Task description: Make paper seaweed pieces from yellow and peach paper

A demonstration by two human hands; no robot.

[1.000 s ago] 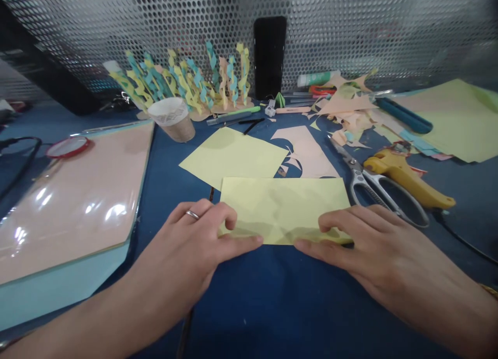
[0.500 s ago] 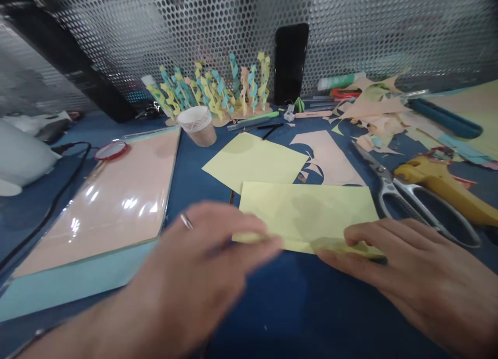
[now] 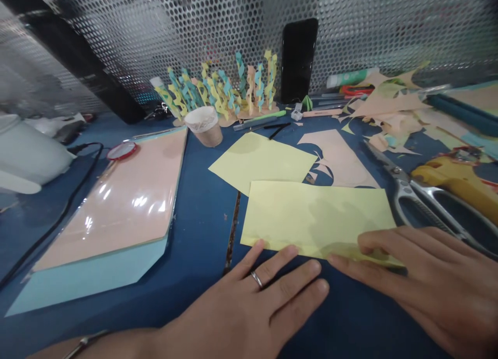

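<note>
A pale yellow sheet of paper lies on the blue table before me, with a narrow strip folded along its near edge. My left hand, a ring on one finger, lies flat with fingers spread; its fingertips reach that near edge at the left. At the sheet's near right corner my right hand grips the edge, index finger bent on top and thumb along the front. Partly under this sheet is a second yellow paper.
Metal scissors and a yellow-handled tool lie right. Pink paper and scraps sit behind. A paper cup, curled paper strips and a phone stand at the back. Left is a glossy pink pack.
My left hand has let go of the near edge, turned flat and spread its fingers in front of the sheet. My right hand stays at the near right corner. The view has shifted slightly.
</note>
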